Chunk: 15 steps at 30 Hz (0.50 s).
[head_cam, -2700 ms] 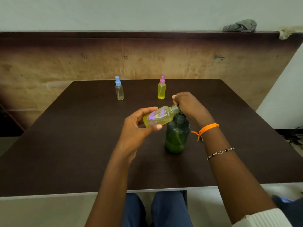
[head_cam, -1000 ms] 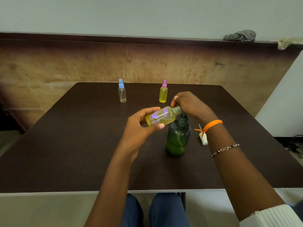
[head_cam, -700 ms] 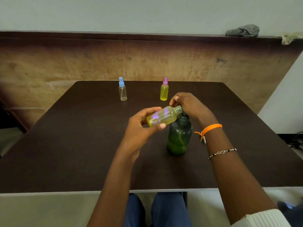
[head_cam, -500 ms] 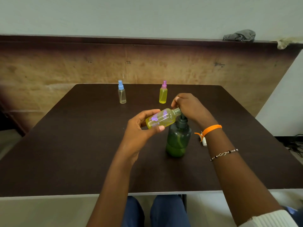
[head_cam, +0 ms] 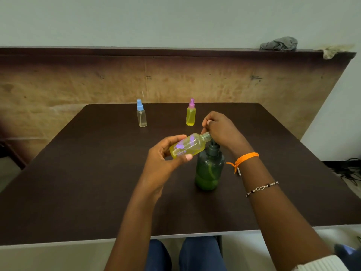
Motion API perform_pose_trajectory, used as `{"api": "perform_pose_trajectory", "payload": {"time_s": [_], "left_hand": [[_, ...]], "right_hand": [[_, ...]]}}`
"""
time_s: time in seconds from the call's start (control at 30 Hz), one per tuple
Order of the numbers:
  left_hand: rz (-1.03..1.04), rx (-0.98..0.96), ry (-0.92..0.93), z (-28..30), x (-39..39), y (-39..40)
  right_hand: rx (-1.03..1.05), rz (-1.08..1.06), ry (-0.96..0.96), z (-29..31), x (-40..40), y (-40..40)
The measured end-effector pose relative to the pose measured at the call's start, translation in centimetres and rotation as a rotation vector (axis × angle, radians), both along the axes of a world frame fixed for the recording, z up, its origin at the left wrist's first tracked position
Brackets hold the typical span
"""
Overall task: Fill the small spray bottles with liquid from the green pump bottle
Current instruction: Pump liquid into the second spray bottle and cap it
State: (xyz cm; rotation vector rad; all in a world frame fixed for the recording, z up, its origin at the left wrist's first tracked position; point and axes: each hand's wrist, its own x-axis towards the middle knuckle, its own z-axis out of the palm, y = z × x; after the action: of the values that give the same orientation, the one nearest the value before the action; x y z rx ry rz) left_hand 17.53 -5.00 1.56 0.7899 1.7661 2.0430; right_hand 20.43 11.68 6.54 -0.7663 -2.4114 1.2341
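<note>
Two hands work above the worktop (head_cam: 97, 182): the left hand (head_cam: 162, 163) grips a tilted yellow spray bottle (head_cam: 187, 146), its neck at the pump of the green pump bottle (head_cam: 209, 169). Right hand (head_cam: 222, 130) fingers curl over that pump; two capped spray bottles (head_cam: 141, 114) stand far back.

Dark brown table (head_cam: 78, 182) w/ worn wood panel (head_cam: 78, 87) behind, pale wall (head_cam: 175, 20) above, maybe rag (head_cam: 279, 44) on ledge.

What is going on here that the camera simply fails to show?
- Head view: the right hand covers the green pump bottle's nozzle, so any flow stays hidden.
- The left hand hides part of the tilted bottle, so its fill level is unclear.
- The purple print is too blurred to read.
</note>
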Motion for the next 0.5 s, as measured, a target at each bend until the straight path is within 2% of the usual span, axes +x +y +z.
{"api": "perform_pose_trajectory", "payload": {"time_s": [0.17,0.33,0.5], "left_hand": [[0.002,0.006,-0.005,0.1,0.0,0.1],[0.005,0.001,-0.018,-0.3,0.2,0.1],[0.001,0.003,-0.021,0.0,0.3,0.0]], "right_hand": [[0.092,-0.025,0.006,0.7,0.1,-0.3],[-0.016,-0.035,0.000,-0.8,-0.4,0.1],[0.105,-0.027,-0.103,0.3,0.3,-0.6]]}}
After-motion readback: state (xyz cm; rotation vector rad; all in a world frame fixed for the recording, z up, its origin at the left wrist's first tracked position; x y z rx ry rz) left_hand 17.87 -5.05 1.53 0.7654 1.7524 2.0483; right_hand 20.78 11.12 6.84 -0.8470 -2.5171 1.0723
